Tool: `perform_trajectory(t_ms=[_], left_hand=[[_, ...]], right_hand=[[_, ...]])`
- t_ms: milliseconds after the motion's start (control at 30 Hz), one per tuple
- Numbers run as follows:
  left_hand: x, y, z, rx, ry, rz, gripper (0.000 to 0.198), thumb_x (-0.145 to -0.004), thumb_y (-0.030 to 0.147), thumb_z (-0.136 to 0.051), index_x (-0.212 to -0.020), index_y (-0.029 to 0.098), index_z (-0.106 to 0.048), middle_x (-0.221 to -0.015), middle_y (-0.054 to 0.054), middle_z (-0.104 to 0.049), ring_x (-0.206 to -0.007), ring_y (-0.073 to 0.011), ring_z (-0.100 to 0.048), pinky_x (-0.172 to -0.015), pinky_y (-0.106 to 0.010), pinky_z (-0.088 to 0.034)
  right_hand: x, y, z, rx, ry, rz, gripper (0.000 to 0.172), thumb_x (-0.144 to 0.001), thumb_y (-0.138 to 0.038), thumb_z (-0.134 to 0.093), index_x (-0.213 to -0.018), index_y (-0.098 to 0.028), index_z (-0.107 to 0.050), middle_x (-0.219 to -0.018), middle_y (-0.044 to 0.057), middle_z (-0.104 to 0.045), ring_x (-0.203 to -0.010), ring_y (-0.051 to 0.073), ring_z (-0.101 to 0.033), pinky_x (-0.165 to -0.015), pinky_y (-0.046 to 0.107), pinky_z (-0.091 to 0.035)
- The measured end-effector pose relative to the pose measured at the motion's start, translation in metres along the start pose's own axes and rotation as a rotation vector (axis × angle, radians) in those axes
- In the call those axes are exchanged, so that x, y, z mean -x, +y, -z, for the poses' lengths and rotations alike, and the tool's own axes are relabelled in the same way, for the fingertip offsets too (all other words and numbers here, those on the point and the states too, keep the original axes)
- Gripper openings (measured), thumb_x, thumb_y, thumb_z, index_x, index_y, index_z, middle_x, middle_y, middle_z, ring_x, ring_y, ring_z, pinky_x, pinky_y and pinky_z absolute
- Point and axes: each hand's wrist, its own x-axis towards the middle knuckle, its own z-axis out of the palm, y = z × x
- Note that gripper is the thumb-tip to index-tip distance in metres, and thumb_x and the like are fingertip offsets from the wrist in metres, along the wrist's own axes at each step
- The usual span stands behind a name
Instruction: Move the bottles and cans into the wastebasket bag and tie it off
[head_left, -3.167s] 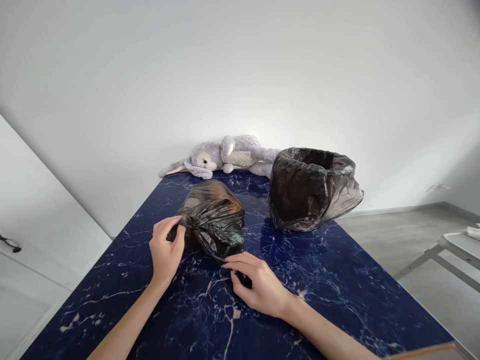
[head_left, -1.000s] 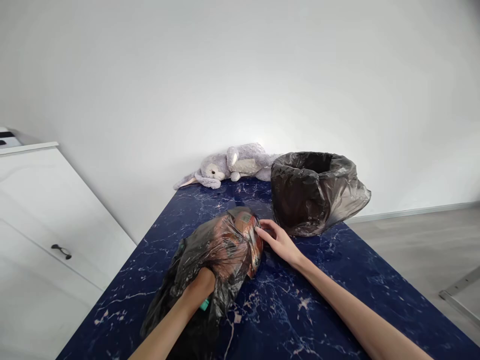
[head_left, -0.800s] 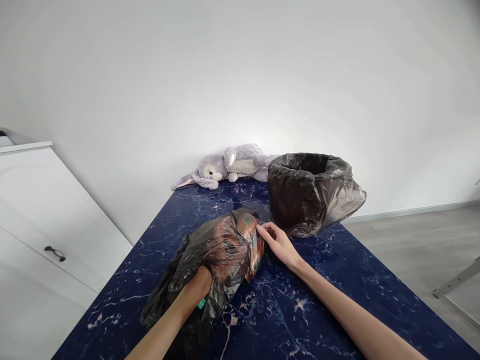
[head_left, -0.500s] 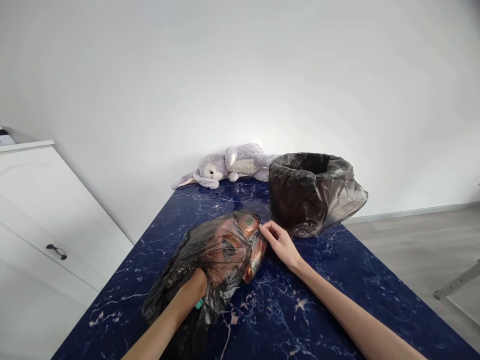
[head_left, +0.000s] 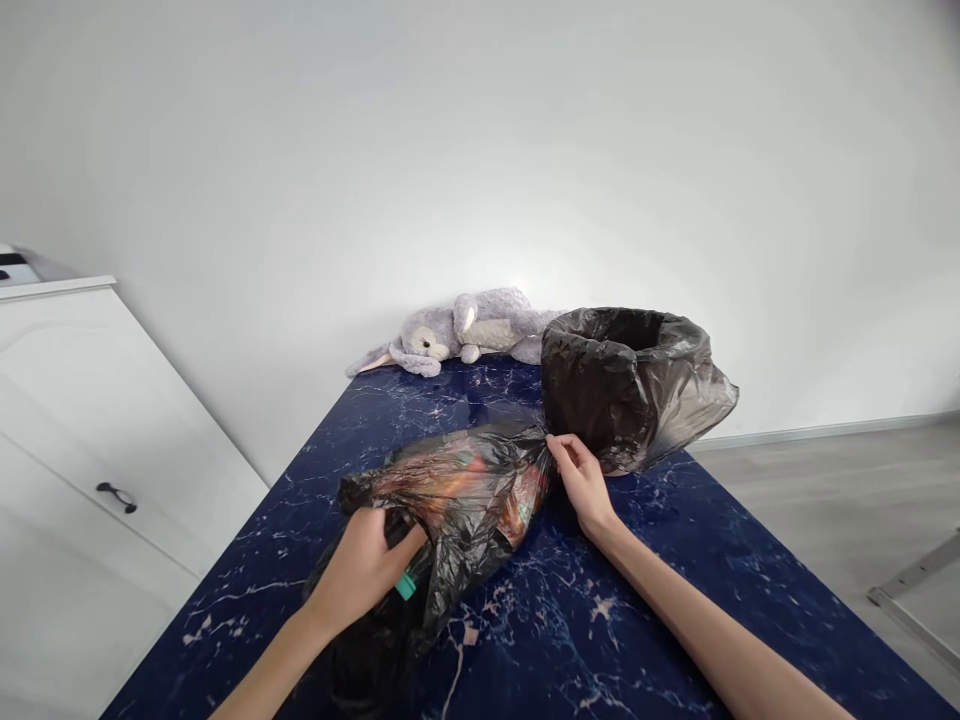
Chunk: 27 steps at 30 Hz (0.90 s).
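Note:
A filled black plastic bag lies on its side on the blue marble table, with orange and reddish contents showing through the film. My left hand is closed on the bag's near left part, and a small teal piece shows by its fingers. My right hand pinches the bag's far right corner, and the plastic is pulled taut between the two hands.
A bin lined with a black bag stands open just behind my right hand. A grey plush toy lies at the table's far edge by the wall. A white cabinet stands to the left.
My left hand has come out from inside the bag and now grips it from outside. My right hand shifted right and pinched the plastic, stretching the bag sideways.

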Motion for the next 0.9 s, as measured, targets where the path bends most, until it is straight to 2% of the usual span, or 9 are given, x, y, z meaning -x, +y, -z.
perform_trajectory(t_ms=[67, 167, 300, 433, 533, 600, 667, 767, 900], left_hand=[[0.015, -0.007, 0.015, -0.004, 0.034, 0.090, 0.052, -0.095, 0.060, -0.071, -0.131, 0.023, -0.069, -0.114, -0.014, -0.081, -0.100, -0.0354, -0.081, -0.075, -0.041, -0.069], [0.036, -0.023, 0.032, 0.084, 0.134, 0.169, 0.061, -0.094, 0.061, -0.072, -0.141, 0.024, -0.061, -0.144, -0.016, -0.070, -0.124, -0.0358, -0.074, -0.094, -0.042, -0.068], [0.062, -0.047, 0.054, 0.185, 0.239, 0.227, 0.060, -0.093, 0.065, -0.071, -0.139, 0.027, -0.061, -0.148, -0.011, -0.068, -0.136, -0.0342, -0.067, -0.101, -0.037, -0.065], [0.076, -0.058, 0.077, 0.143, 0.386, 0.368, 0.067, -0.088, 0.078, -0.067, -0.129, 0.025, -0.066, -0.138, -0.009, -0.073, -0.124, -0.0324, -0.071, -0.090, -0.032, -0.067], [0.077, -0.053, 0.091, 0.055, 0.537, 0.431, 0.074, -0.085, 0.087, -0.059, -0.119, 0.022, -0.068, -0.128, -0.009, -0.074, -0.109, -0.0295, -0.072, -0.078, -0.029, -0.065], [0.077, -0.049, 0.098, 0.015, 0.598, 0.477, 0.072, -0.088, 0.085, -0.053, -0.118, 0.022, -0.068, -0.124, -0.008, -0.075, -0.099, -0.0264, -0.071, -0.071, -0.028, -0.062], [0.076, -0.050, 0.106, -0.034, 0.628, 0.539, 0.063, -0.091, 0.079, -0.052, -0.118, 0.023, -0.067, -0.118, -0.006, -0.076, -0.092, -0.0243, -0.069, -0.065, -0.026, -0.058], [0.076, -0.059, 0.118, -0.154, 0.669, 0.601, 0.049, -0.091, 0.069, -0.058, -0.114, 0.026, -0.068, -0.114, -0.003, -0.077, -0.092, -0.0232, -0.070, -0.067, -0.024, -0.052], [0.075, -0.071, 0.133, -0.378, 0.628, 0.570, 0.039, -0.090, 0.061, -0.063, -0.113, 0.030, -0.068, -0.114, 0.001, -0.077, -0.096, -0.0223, -0.073, -0.074, -0.025, -0.049]], right_hand=[[0.000, 0.000, 0.000, 0.000, 0.013, -0.006, 0.051, -0.084, -0.074, -0.070, -0.081, -0.023, -0.064, -0.073, -0.002, -0.052, -0.071, 0.017, -0.044, -0.068, 0.030, -0.038], [0.000, 0.001, 0.000, -0.003, 0.021, -0.009, 0.052, -0.083, -0.074, -0.072, -0.081, -0.023, -0.065, -0.074, -0.002, -0.053, -0.072, 0.017, -0.044, -0.069, 0.030, -0.039], [0.001, 0.004, 0.000, -0.003, 0.030, -0.012, 0.053, -0.082, -0.074, -0.073, -0.081, -0.022, -0.066, -0.073, -0.002, -0.053, -0.071, 0.017, -0.044, -0.068, 0.030, -0.038], [0.000, 0.007, 0.001, 0.006, 0.041, -0.017, 0.053, -0.081, -0.074, -0.074, -0.082, -0.022, -0.068, -0.072, -0.003, -0.051, -0.070, 0.017, -0.042, -0.066, 0.030, -0.036], [0.001, 0.008, 0.002, 0.016, 0.053, -0.023, 0.054, -0.080, -0.075, -0.074, -0.081, -0.022, -0.067, -0.071, -0.003, -0.049, -0.069, 0.016, -0.040, -0.065, 0.030, -0.035], [0.002, 0.008, 0.003, 0.024, 0.055, -0.029, 0.054, -0.081, -0.076, -0.074, -0.082, -0.022, -0.067, -0.070, -0.004, -0.049, -0.069, 0.016, -0.039, -0.064, 0.030, -0.034], [0.003, 0.008, 0.003, 0.033, 0.054, -0.036, 0.054, -0.081, -0.076, -0.074, -0.082, -0.022, -0.067, -0.069, -0.004, -0.047, -0.068, 0.016, -0.038, -0.064, 0.030, -0.033], [0.004, 0.007, 0.004, 0.040, 0.056, -0.039, 0.054, -0.081, -0.076, -0.073, -0.082, -0.022, -0.067, -0.068, -0.004, -0.046, -0.067, 0.016, -0.038, -0.063, 0.030, -0.032], [0.003, 0.008, 0.004, 0.037, 0.061, -0.035, 0.055, -0.080, -0.077, -0.074, -0.081, -0.022, -0.067, -0.069, -0.004, -0.047, -0.067, 0.016, -0.039, -0.062, 0.030, -0.033]])
